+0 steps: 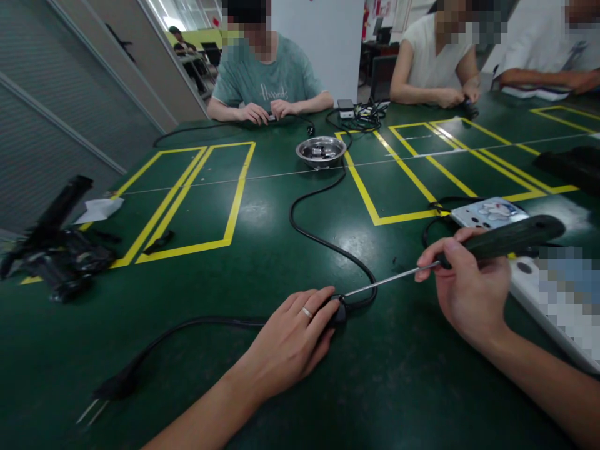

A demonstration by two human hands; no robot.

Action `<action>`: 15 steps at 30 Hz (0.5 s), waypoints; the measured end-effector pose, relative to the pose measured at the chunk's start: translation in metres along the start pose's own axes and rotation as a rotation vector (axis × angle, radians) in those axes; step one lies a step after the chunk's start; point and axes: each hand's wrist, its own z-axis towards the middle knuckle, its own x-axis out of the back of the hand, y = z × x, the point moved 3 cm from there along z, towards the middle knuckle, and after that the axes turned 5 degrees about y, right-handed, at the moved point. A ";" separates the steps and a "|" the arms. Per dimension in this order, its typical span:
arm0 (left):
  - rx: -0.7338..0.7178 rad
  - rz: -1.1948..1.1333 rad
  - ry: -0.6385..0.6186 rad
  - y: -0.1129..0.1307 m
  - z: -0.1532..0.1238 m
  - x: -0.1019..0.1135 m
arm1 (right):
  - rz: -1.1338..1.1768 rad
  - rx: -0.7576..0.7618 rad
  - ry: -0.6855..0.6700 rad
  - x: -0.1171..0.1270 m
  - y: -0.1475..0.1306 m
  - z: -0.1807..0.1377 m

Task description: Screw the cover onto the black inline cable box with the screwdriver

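Note:
My left hand, with a ring on one finger, is closed over a small black box on a power cord and holds it against the table. Most of that box is hidden under the fingers. In my right hand is a screwdriver with a thick dark handle, its thin shaft slanting down to the left. Its tip meets the end of the box near my left fingertips. From the box the black cord curves away across the table, while its other part runs left to a two-pin plug.
On the green table are yellow tape outlines. A metal bowl holds small parts. Black gear lies left, a patterned phone and white device right. Tangled cables lie at the back, where several people sit.

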 end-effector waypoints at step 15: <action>-0.007 0.010 -0.025 0.000 0.000 -0.001 | 0.010 0.009 0.048 -0.001 -0.004 0.000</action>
